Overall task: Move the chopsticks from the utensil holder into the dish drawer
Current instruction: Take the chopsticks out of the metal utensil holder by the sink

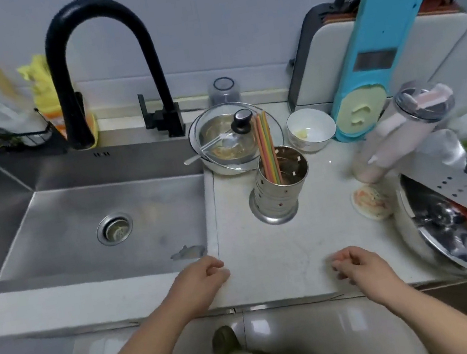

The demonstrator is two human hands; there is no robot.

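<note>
step: reach not begun | chopsticks (pixel 267 149) upright in the perforated steel utensil holder (pixel 278 189), right of the sink (pixel 84 214) | my left hand (pixel 201 278) and right hand (pixel 356 264) loosely curled, empty, at worktop (pixel 270 257) edge | drawer unseen

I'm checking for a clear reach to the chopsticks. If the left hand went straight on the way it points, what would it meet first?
Probably the utensil holder: the left hand points up and right over bare counter, though depth is unclear.
</note>
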